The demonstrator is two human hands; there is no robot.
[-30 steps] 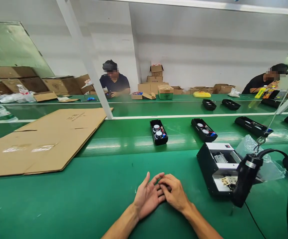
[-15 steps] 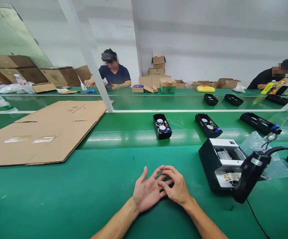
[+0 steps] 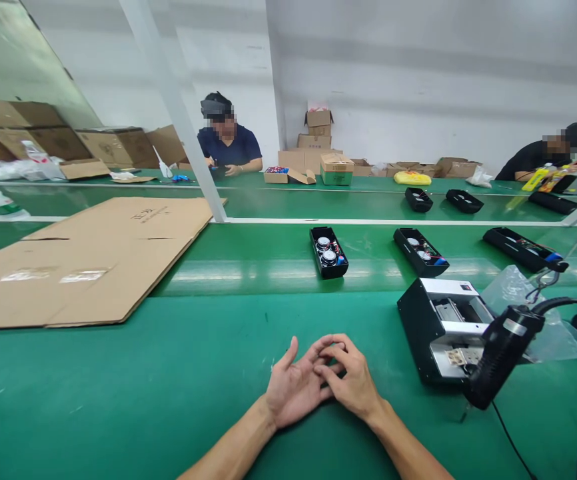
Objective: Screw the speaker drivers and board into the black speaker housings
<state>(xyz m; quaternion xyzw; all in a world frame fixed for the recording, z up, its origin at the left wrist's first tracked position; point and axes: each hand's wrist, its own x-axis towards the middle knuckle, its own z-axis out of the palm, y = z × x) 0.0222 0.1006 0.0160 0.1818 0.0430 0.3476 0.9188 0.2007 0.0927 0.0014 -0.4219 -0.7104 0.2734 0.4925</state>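
My left hand (image 3: 296,390) is palm up above the green bench, thumb and fingers stretched out, with nothing seen on the palm. Lying across its fingers is my right hand (image 3: 356,380), palm down and loosely curled. The right thumb and fingertips touch the left fingers, with a gap between thumb and forefinger; I see no object there. Beyond my hands, an open black casing with two round silver speakers (image 3: 329,253) rests on the green belt. To the right stand a black and white machine (image 3: 436,333) and a hanging black electric screwdriver (image 3: 506,353).
A flat cardboard sheet (image 3: 88,260) covers the left side. More black casings (image 3: 421,253) lie along the belt, and a clear plastic bag (image 3: 553,333) sits behind the screwdriver. A white post (image 3: 178,113) rises at left. Two people (image 3: 231,147) work across the belt.
My hands keep nearly the same pose. The far-left person's hand has drawn back from the white bottle toward the body. The view has shifted slightly.
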